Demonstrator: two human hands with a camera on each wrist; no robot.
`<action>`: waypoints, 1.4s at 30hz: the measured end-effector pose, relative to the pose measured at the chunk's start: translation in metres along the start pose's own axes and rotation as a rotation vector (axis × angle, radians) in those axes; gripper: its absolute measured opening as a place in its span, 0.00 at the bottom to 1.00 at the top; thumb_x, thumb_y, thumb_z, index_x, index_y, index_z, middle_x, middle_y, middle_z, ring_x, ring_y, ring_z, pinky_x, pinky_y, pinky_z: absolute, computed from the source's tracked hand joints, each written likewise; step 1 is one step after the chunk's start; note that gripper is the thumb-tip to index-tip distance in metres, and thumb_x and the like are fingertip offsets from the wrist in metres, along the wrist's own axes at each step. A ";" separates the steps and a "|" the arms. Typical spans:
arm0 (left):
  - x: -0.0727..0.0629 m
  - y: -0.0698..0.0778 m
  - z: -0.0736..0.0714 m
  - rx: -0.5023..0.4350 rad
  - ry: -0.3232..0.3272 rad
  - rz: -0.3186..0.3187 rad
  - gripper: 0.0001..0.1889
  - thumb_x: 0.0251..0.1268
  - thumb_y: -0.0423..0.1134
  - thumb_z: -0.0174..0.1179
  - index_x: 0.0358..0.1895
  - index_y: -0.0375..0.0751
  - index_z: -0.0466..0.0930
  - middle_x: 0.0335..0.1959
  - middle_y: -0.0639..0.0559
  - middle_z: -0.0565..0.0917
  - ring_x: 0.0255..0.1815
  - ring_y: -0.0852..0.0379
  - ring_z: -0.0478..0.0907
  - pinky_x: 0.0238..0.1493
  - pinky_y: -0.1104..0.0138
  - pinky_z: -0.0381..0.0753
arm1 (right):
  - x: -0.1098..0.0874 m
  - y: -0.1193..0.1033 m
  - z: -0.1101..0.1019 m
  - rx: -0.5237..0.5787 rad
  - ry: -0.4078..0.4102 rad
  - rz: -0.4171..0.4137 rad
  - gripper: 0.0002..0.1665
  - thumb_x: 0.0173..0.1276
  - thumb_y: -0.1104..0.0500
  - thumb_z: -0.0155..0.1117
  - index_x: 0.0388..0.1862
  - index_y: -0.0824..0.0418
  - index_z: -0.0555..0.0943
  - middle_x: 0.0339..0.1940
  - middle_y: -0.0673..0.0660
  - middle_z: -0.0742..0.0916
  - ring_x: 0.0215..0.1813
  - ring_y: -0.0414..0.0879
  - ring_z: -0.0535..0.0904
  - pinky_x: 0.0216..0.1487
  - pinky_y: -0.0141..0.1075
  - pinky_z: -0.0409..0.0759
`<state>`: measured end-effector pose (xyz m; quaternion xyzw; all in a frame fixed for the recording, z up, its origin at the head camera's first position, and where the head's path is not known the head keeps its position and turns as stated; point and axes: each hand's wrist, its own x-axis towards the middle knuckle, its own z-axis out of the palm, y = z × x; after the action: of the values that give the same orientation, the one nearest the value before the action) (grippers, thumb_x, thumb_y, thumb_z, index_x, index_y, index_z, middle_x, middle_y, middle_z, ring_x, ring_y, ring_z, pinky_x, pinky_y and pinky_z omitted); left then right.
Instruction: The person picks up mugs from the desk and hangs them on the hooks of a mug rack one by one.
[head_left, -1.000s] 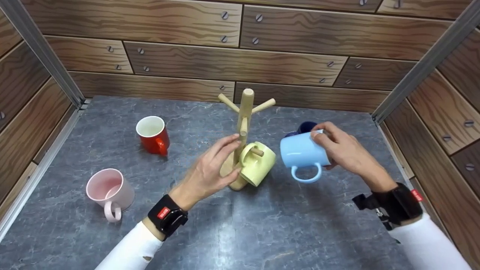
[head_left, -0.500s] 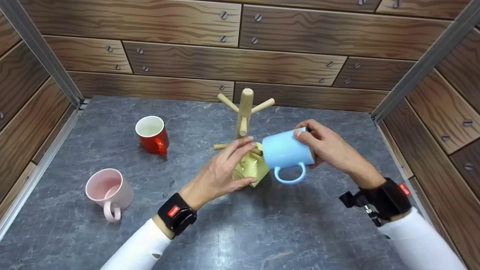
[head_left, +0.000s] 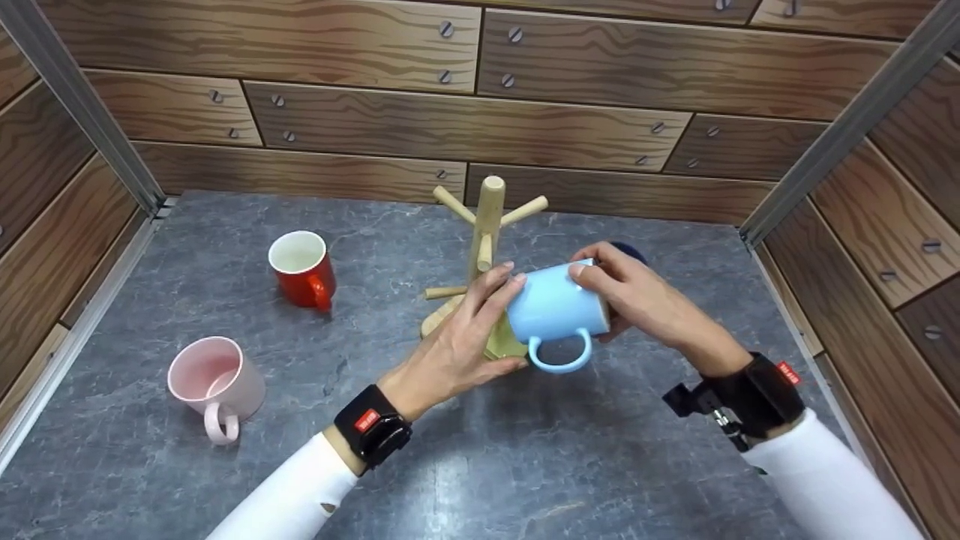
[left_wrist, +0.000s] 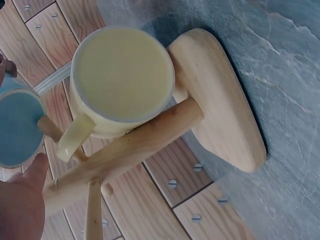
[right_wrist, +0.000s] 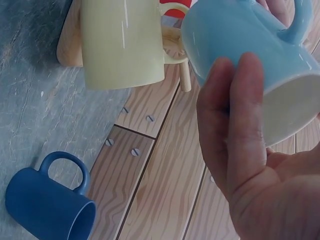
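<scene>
A light blue mug [head_left: 555, 307] lies sideways in the air, its handle pointing down in the head view. My right hand [head_left: 637, 292] grips it at its right end, thumb on top. At the other end is my left hand [head_left: 454, 345], fingers extended and spread, with fingertips and thumb right at the mug's edge. A pale yellow mug [left_wrist: 122, 75] hangs by its handle from a low peg of the wooden mug tree [head_left: 490, 217]. In the left wrist view that peg's tip overlaps the blue mug's round end. The hands and blue mug mostly cover the yellow mug in the head view.
A red mug [head_left: 304, 277] and a pink mug [head_left: 225, 382] stand on the grey tabletop [head_left: 420, 480] to the left. Behind my right hand lies a dark blue mug [right_wrist: 45, 205]. Upper pegs of the mug tree are bare. Wood-patterned walls [head_left: 300, 45] enclose the table.
My right hand has carried the light blue mug leftward to the mug tree. My left hand has moved right, from beside the yellow mug to the blue mug's edge.
</scene>
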<state>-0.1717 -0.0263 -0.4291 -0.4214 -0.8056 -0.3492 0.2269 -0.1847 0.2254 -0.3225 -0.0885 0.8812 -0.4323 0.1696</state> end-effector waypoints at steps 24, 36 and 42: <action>-0.008 0.000 -0.003 -0.211 0.156 -0.067 0.39 0.49 0.48 0.76 0.65 0.45 0.67 0.64 0.42 0.74 0.60 0.49 0.78 0.60 0.64 0.81 | -0.010 -0.001 0.002 0.218 -0.153 -0.070 0.33 0.79 0.38 0.44 0.75 0.50 0.61 0.66 0.68 0.71 0.32 0.60 0.87 0.31 0.45 0.88; -0.015 0.001 -0.010 -0.502 0.193 -0.210 0.37 0.52 0.41 0.74 0.66 0.40 0.68 0.65 0.40 0.76 0.57 0.50 0.82 0.58 0.62 0.83 | -0.012 0.002 0.008 0.182 -0.156 -0.301 0.45 0.68 0.60 0.68 0.80 0.48 0.58 0.70 0.64 0.68 0.42 0.57 0.87 0.41 0.44 0.88; -0.018 -0.002 -0.011 -0.565 0.222 -0.242 0.35 0.54 0.40 0.72 0.65 0.38 0.69 0.65 0.38 0.77 0.56 0.50 0.83 0.55 0.62 0.84 | -0.009 -0.001 0.014 0.171 -0.110 -0.294 0.48 0.64 0.58 0.73 0.79 0.46 0.60 0.68 0.62 0.70 0.35 0.57 0.88 0.40 0.45 0.89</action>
<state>-0.1626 -0.0442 -0.4347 -0.3282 -0.6915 -0.6272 0.1440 -0.1707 0.2171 -0.3279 -0.2251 0.8083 -0.5203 0.1593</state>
